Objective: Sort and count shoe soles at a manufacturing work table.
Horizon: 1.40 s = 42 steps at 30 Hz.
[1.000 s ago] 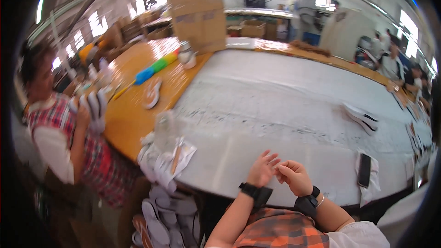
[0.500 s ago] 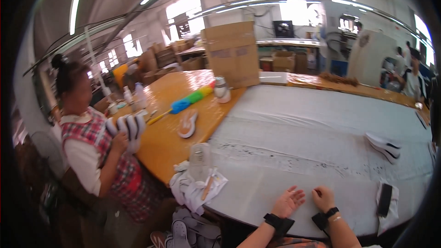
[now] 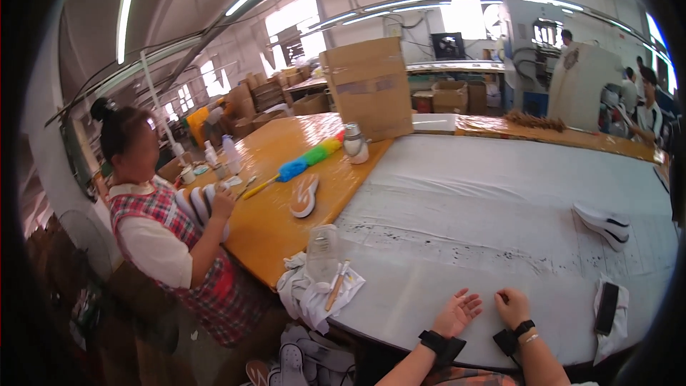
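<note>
My left hand lies palm up over the near edge of the grey-white table top, its fingers apart and nothing in them. Close to its right is my right hand, back upward with the fingers curled in; I see nothing held in it. Both wrists wear black bands. Off to the right rests a black block-shaped thing on a white cloth. Farther back stands a white and black shoe sole.
At the left a co-worker holds several striped soles. The orange table bears a single sole, a colourful duster, a jar and a cardboard sheet. A clear container stands by crumpled white cloth.
The whole view has shifted, so things appear slightly farther right. The co-worker's hand has risen along the soles. My hands keep nearly the same pose.
</note>
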Available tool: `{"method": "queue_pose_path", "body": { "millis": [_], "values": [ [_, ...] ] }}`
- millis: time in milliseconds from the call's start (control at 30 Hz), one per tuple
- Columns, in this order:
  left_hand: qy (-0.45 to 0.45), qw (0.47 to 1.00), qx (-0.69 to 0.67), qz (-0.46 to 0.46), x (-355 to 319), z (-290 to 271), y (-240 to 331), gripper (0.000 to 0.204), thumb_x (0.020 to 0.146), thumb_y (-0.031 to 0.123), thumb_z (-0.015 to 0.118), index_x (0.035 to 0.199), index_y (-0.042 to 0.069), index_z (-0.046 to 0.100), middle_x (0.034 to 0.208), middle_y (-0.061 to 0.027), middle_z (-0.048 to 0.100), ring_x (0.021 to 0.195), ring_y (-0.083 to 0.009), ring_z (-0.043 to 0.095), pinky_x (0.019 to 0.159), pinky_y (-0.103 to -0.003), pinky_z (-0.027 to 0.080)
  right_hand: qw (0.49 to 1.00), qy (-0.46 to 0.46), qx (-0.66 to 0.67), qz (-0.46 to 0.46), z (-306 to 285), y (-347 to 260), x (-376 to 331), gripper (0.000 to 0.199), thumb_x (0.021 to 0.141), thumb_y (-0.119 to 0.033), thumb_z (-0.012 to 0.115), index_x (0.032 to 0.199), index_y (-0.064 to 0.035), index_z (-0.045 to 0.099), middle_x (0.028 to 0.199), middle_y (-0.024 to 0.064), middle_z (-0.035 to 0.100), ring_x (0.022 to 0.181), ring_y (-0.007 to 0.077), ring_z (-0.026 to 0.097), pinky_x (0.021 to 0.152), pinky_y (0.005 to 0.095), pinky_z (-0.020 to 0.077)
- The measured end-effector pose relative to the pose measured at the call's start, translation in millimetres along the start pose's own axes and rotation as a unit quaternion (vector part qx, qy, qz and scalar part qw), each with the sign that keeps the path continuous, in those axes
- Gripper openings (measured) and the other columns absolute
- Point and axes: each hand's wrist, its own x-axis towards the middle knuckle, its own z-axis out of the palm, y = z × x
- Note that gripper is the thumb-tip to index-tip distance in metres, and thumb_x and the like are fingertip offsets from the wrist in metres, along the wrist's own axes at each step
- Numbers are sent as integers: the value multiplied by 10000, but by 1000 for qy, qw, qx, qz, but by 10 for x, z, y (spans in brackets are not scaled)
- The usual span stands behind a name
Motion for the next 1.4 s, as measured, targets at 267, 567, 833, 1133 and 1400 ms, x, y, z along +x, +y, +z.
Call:
{"method": "queue_pose_path", "body": {
  "millis": [267, 567, 833, 1133, 1400],
  "values": [
    [46, 998, 36, 34, -43, 2, 63, 297, 855, 144, 459, 1144, 88, 418, 1076, -153, 533, 972, -282, 535, 881, -465, 419, 1000, -11, 7, -23, 48, 8, 33, 131, 742, -186, 571, 769, -70, 628, 702, 109, 601, 662, 271, 588, 596, 349, 472],
    [42, 997, 53, 44, -59, -22, 38, 273, 863, 165, 435, 1126, 94, 453, 1019, -141, 572, 945, -275, 552, 857, -470, 429, 999, -17, 22, -45, -8, 24, -11, 126, 761, -176, 572, 792, -59, 608, 743, 108, 596, 669, 266, 580, 602, 332, 474],
    [29, 997, 47, 46, -56, -6, 26, 275, 858, 164, 440, 1122, 90, 456, 1005, -140, 577, 924, -274, 561, 852, -471, 433, 998, -17, 29, -48, -9, 57, -9, 125, 758, -172, 575, 793, -56, 606, 742, 105, 592, 663, 258, 581, 589, 323, 474],
    [25, 998, 30, 45, -56, -19, 30, 259, 867, 136, 417, 1122, 90, 435, 1021, -146, 565, 934, -277, 553, 853, -469, 429, 999, -25, 32, -37, -20, 33, 0, 122, 751, -171, 578, 791, -60, 607, 738, 105, 598, 666, 260, 583, 590, 330, 474],
    [38, 997, 41, 51, -62, 45, -6, 266, 869, 135, 415, 1132, 100, 431, 1021, -146, 559, 928, -274, 550, 854, -468, 427, 999, -23, 18, -33, -38, 57, 2, 122, 752, -179, 577, 789, -67, 609, 725, 100, 599, 666, 263, 583, 589, 335, 474]
  ]
}}
